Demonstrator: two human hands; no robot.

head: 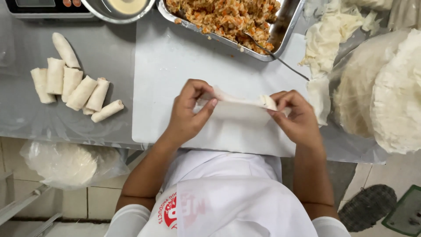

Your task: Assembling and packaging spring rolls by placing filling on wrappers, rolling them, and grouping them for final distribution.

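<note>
Head view: the left hand [186, 114] and right hand [296, 116] each keep a pinching grip on one end of a thin wrapper [239, 107], lifting it just above the white board [175, 66] on the worktop [101, 48], likely for folding. The steel tray [287, 22] holds orange filling [223, 17]; finished rolls [72, 83] lie leftward.

Between my hands I see a pale, off-white wrapper [239, 105] against the white board [175, 66]. Beyond my right hand [296, 116], the filling [219, 15] is speckled orange and tan. Left of my left hand [188, 114], 7 rolls [72, 83] are cream on grey.
</note>
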